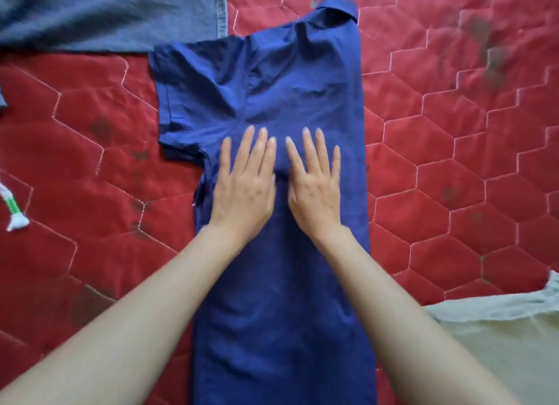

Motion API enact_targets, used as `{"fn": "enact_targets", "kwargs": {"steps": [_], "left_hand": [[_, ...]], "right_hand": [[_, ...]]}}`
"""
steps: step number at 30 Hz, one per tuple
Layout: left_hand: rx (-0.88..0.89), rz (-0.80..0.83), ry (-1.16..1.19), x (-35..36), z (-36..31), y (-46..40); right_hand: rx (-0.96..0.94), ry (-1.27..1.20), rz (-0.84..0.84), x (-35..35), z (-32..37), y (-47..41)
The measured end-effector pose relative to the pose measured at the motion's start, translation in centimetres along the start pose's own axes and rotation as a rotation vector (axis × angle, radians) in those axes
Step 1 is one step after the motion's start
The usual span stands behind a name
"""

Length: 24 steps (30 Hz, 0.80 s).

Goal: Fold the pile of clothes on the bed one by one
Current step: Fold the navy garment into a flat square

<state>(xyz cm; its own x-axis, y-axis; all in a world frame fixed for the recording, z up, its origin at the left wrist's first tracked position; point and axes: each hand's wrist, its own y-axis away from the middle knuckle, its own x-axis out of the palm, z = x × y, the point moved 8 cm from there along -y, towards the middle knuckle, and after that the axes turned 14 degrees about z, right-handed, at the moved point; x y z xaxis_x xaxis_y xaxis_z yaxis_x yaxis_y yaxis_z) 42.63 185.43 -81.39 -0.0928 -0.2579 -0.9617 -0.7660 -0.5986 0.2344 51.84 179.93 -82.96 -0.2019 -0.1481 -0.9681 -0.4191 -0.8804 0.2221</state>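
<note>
Shirt [281,193] is lying flat on the bed [453,162], long axis running straight away from the person. Both hands, left [243,190] and right [314,190], are pressing mid-shirt, fingers spread flat, gripping nothing. Sleeve [184,102] is sticking out leftward, nearer the left hand.

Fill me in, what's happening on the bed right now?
A person is folding a blue shirt on a red quilt. The shirt lies lengthwise, its right side already folded in while the left sleeve sticks out. Both hands, left hand and right hand, press flat on its middle, smoothing it. Jeans lie at the top left and a pale cloth at the lower right.
</note>
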Motion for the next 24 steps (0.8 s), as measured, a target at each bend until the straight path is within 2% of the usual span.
{"fn": "enact_targets", "kwargs": {"steps": [3,6,8,11,14,16,20,22,24], "left_hand": [[0.011,0.014,0.020,-1.9,0.8,-8.1],[-0.033,0.086,-0.004,-0.6,3.6,-11.4],[-0.048,0.136,-0.004,1.1,6.2,-10.6],[-0.046,0.099,0.057,1.9,9.4,-7.7],[-0.100,0.100,0.066,1.6,11.4,-5.6],[-0.127,0.052,0.055,0.3,11.4,-5.7],[0.098,-0.090,-0.050,-3.0,6.5,-10.4],[0.108,-0.006,-0.071,-2.7,5.6,-13.6],[0.013,0.099,-0.057,-1.1,7.3,-15.8]], "right_hand": [[-0.046,0.064,0.072,-0.9,1.6,-8.1],[0.010,0.084,0.140,-0.5,-1.2,-11.9],[0.082,0.052,0.137,-0.1,-4.5,-11.3],[0.140,0.011,0.093,0.0,-8.6,-7.9],[0.175,-0.005,0.117,-0.2,-10.5,-5.7],[0.120,0.016,0.092,-1.4,-9.7,-6.3],[-0.102,0.022,-0.013,-4.1,-4.1,-12.0],[-0.157,0.063,0.012,-4.2,-1.9,-15.4],[-0.155,0.138,0.085,-3.1,-1.8,-18.0]]}}
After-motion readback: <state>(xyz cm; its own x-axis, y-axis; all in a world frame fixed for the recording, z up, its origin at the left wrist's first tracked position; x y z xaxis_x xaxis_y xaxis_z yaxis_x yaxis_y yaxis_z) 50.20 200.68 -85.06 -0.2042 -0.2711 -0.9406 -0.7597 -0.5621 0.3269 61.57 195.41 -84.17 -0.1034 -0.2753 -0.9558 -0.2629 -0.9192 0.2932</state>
